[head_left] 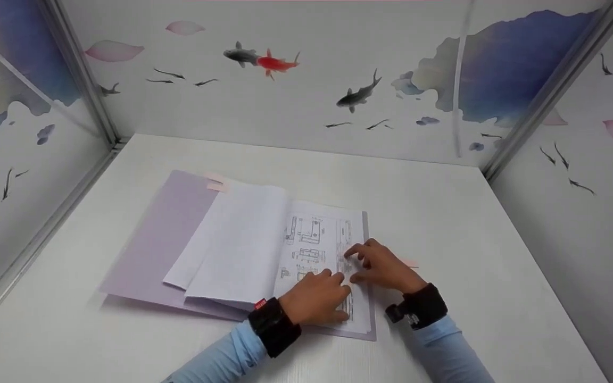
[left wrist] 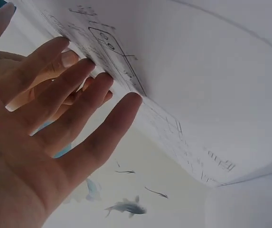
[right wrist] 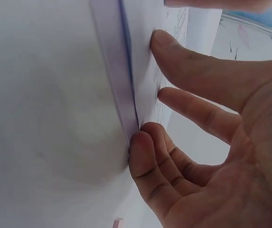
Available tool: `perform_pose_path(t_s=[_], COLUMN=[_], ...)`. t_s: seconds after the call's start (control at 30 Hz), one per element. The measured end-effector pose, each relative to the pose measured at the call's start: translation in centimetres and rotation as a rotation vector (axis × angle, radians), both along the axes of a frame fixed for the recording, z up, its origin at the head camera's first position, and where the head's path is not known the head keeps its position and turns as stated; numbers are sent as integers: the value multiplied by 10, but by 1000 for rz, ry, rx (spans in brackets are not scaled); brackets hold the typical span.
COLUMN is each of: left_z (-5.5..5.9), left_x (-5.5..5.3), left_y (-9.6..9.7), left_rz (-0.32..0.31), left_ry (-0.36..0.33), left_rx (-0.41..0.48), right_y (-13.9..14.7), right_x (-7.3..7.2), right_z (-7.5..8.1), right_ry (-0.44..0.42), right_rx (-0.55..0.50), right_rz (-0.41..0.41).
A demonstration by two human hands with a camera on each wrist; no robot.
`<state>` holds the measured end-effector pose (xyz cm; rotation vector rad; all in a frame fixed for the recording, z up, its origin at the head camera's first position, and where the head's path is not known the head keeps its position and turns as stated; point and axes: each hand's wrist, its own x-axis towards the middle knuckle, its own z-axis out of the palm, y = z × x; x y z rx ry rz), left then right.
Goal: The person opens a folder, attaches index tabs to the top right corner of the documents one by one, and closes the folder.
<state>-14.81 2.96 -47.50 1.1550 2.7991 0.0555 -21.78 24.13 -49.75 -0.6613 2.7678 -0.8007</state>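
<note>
A pale purple folder (head_left: 147,244) lies open on the white table. Its right side bears a sheet with printed technical drawings (head_left: 314,229), and white pages (head_left: 237,244) are turned over to the left. My left hand (head_left: 317,298) rests on the lower part of the drawing sheet; its outstretched fingertips touch the paper in the left wrist view. At the sheet's right edge is my right hand (head_left: 383,268). Thumb and fingertips press the paper with a gap between them, while other fingers (right wrist: 143,152) touch the folder's purple margin (right wrist: 114,80).
Pink sticky tabs (head_left: 216,185) stick out at the top of the turned pages. Another pink tab (head_left: 410,263) shows beyond my right hand. White panels (head_left: 285,111) printed with fish enclose the table (head_left: 434,213) at the back and both sides.
</note>
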Motion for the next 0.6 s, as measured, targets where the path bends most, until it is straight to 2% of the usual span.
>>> perform_pose_path(t_s=[0.13, 0.2, 0.27, 0.37, 0.5, 0.6], left_z=[0, 0, 1, 3, 7, 11], left_x=[10, 13, 14, 15, 14, 15], left_y=[-5, -7, -7, -6, -2, 1], left_rz=[3, 5, 9, 18, 35, 44], left_ry=[-9, -16, -25, -47, -71, -65], left_rx=[-9, -4, 0, -2, -17, -32], right_y=[3, 8, 16, 33, 52, 61], right_x=[-2, -4, -6, -9, -10, -10], right_z=[2, 5, 10, 15, 18, 16], right_ry=[2, 22, 59, 80, 23, -26], right_rx=[-12, -10, 9, 46, 107, 132], right_rz=[8, -25, -84, -217, -350, -384])
